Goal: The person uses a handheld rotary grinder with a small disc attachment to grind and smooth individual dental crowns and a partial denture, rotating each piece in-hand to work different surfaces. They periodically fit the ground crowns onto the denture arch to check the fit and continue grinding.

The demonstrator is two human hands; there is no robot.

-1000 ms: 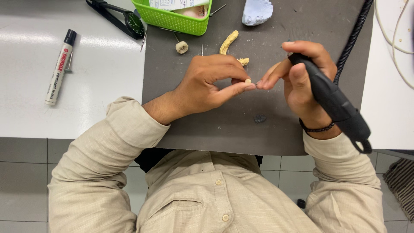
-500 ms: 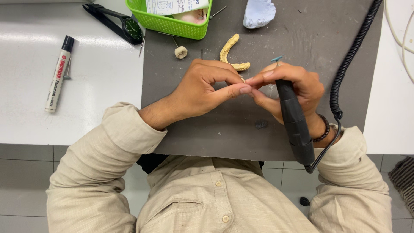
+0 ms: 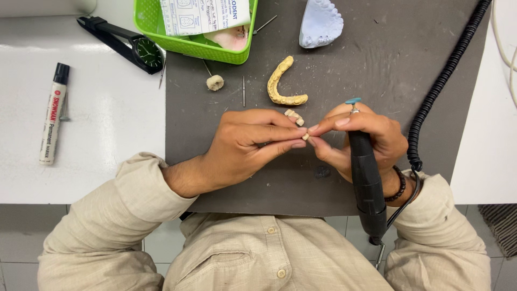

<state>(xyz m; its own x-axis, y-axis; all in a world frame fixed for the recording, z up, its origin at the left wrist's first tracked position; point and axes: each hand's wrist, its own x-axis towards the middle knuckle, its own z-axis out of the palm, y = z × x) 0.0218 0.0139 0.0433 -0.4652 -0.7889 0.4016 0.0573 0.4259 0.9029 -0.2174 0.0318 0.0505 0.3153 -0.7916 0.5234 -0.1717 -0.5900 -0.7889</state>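
— Fingers [image 3: 280,133] of the left hand [image 3: 242,148]?
— Pinched on a tiny tooth-coloured piece [image 3: 305,137], mostly hidden between fingertips above the grey mat [image 3: 215,129].
— The right hand [image 3: 366,143]?
— Touches that piece, gripping a black rotary handpiece [image 3: 367,183].
— The green basket [image 3: 183,46]?
— Holds a paper slip [image 3: 204,16] and a pale cast [image 3: 231,36], cut off.

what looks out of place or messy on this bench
A black wristwatch lies on the white bench among the tools, its strap end by the green basket. Loose thin burs lie scattered on the grey mat, one jutting from the basket. Nothing looks spilled or broken.
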